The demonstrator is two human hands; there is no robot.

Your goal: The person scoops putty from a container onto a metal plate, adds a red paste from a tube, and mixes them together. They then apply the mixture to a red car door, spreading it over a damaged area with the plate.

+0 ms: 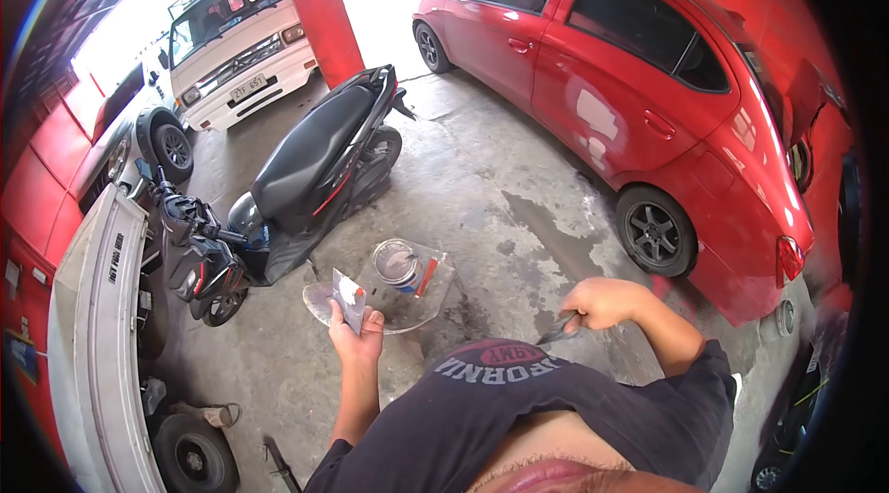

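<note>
My left hand (356, 336) is closed on a thin grey mixing plate (350, 310), held upright with a dab of red and white paste near its top. Just behind the plate shows a pale rounded board (317, 304). In front stands an open can (396, 264) with grey, paste-smeared insides, resting on a small worn stand (417, 315). My right hand (600, 302) is wrapped round a dark, thin-bladed putty knife (561, 332), which points left near my shirt. Its grip is partly hidden by my fingers.
A red car (556, 58) with pale patches on its rear door stands to the right. A black scooter (315, 155) is parked ahead on the left, before a white van (243, 53) and a red pillar (319, 7). A loose wheel (194, 458) lies lower left.
</note>
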